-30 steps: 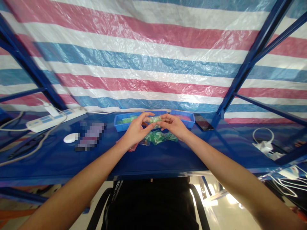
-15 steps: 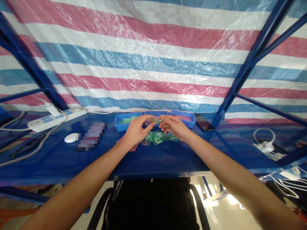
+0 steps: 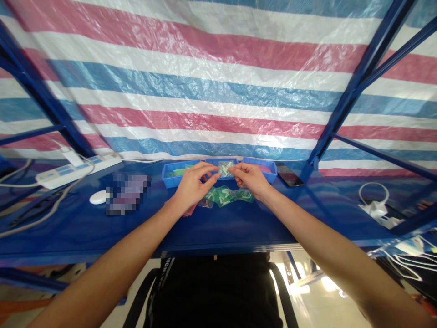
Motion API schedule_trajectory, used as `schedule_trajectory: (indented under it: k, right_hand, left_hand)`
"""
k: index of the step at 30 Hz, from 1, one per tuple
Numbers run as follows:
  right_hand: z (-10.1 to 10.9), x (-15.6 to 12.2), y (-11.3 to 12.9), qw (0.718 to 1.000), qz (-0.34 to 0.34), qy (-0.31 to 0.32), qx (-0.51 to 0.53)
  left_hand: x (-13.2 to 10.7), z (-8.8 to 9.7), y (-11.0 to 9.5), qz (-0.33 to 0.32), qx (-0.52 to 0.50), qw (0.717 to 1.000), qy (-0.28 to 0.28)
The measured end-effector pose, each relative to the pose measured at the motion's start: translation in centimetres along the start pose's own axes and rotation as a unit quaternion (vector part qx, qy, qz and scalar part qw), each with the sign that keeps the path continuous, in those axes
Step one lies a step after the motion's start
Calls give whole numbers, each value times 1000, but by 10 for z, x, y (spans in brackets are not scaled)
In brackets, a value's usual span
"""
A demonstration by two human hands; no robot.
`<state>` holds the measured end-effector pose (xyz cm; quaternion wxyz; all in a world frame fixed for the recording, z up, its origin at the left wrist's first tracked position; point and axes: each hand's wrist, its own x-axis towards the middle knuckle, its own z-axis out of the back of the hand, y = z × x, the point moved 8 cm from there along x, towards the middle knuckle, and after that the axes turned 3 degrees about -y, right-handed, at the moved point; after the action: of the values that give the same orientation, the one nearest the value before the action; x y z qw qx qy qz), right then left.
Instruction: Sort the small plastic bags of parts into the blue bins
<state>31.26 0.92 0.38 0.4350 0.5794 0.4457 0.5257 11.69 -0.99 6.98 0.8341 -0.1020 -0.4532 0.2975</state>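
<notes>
My left hand [image 3: 191, 186] and my right hand [image 3: 251, 178] pinch the two ends of a small clear plastic bag [image 3: 225, 169] with green bits inside, held above the blue table [image 3: 218, 223]. Under the hands lies a heap of similar small green-filled bags [image 3: 223, 197]. Just behind stand three blue trays in a row: the left tray [image 3: 172, 172] holds green pieces, the middle tray [image 3: 220, 161] sits behind the held bag, the right tray [image 3: 265, 165] has something reddish in it.
A dark phone [image 3: 290, 175] lies right of the trays. A white mouse [image 3: 99, 197] and a blurred object [image 3: 127, 193] sit at the left, a white power strip [image 3: 73, 168] with cables behind them. A white charger with cable [image 3: 375, 207] lies far right. Blue frame posts [image 3: 344, 109] flank the striped tarp.
Both hands have drawn their fingertips closer and lifted the small bag slightly, stretching it flat between them; the arms have barely shifted.
</notes>
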Motion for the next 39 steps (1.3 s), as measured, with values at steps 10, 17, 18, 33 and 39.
schedule_trajectory:
  k: [10, 17, 18, 33, 39]
  right_hand:
    - [-30, -19, 25, 993, 22, 115, 2]
    - [-13, -9, 20, 996, 74, 36, -19]
    - [-15, -9, 19, 996, 73, 48, -18]
    - [-18, -11, 18, 995, 35, 78, 49]
    - [-31, -21, 24, 987, 13, 155, 49]
  left_hand:
    - [-2, -13, 6, 24, -28, 996, 78]
    - [-6, -16, 32, 130, -128, 983, 26]
    - [-6, -17, 31, 130, -149, 980, 28]
    - [-3, -14, 14, 60, -106, 992, 41]
    - [-7, -14, 26, 97, -112, 989, 26]
